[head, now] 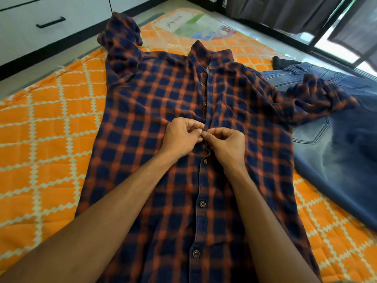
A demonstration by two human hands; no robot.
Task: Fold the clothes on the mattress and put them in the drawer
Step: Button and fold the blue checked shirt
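Plaid shirt [163,111]: laid front-up, collar away from the wearer, on the orange patterned mattress [40,139]; its placket is pinched at mid-chest by both hands. Left hand [180,137]: fingers curled, fabric gripped between thumb and forefinger. Right hand [226,145]: fingers curled likewise, the opposite placket edge pinched; fingertips of the two hands are touching. Blue jeans [336,152]: spread beside the shirt on the right, partly overlain by its crumpled sleeve. White drawer [51,22] with black handle: seen closed beyond the mattress, upper left; dark curtains [285,11] are noted upper right.
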